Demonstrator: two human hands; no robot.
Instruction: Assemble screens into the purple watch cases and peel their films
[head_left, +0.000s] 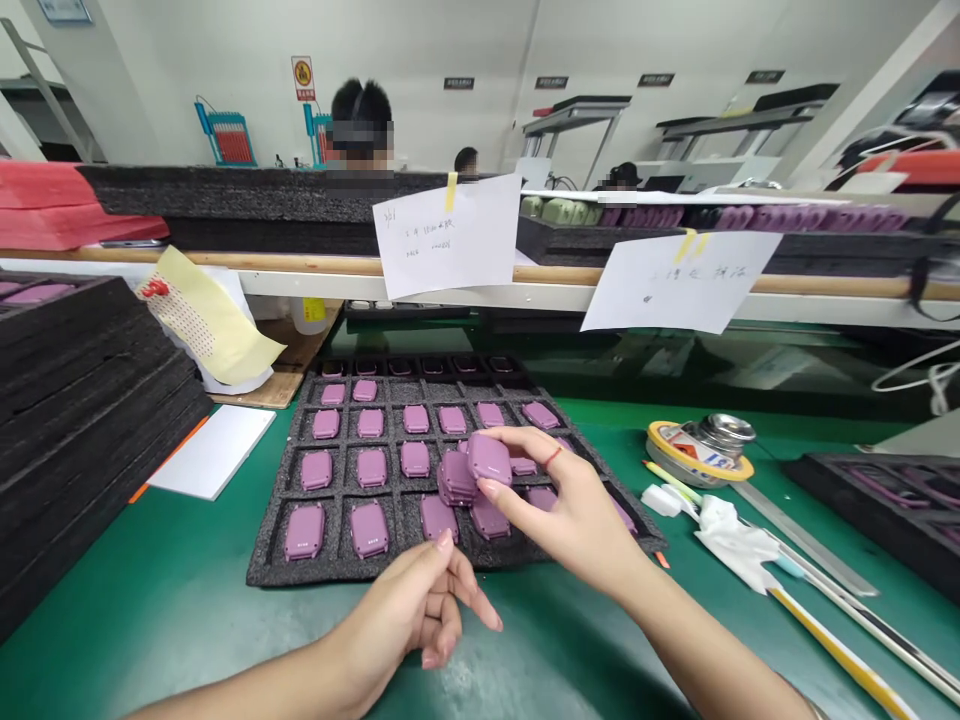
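Note:
My right hand [559, 490] pinches a purple watch case [489, 460] between thumb and fingers, above the black foam tray [274, 545]. Right behind and to the left of it is a small stack of purple watch cases [456, 478]; whether my fingers hold these too, I cannot tell. My left hand [420, 610] hovers at the tray's front edge, palm turned inward, fingers loosely curled and apart, with nothing in them. More purple watch cases lie singly in the tray's compartments, such as one at the front left [304, 530]. My right hand hides several compartments.
Black foam trays [82, 430] are stacked at the left, beside a white sheet [214, 450]. On the right lie a round tin [697, 455], a steel ruler [806, 540], crumpled tissue [731, 540] and another foam tray [892, 510]. A shelf [555, 285] with paper notes crosses behind; people sit beyond.

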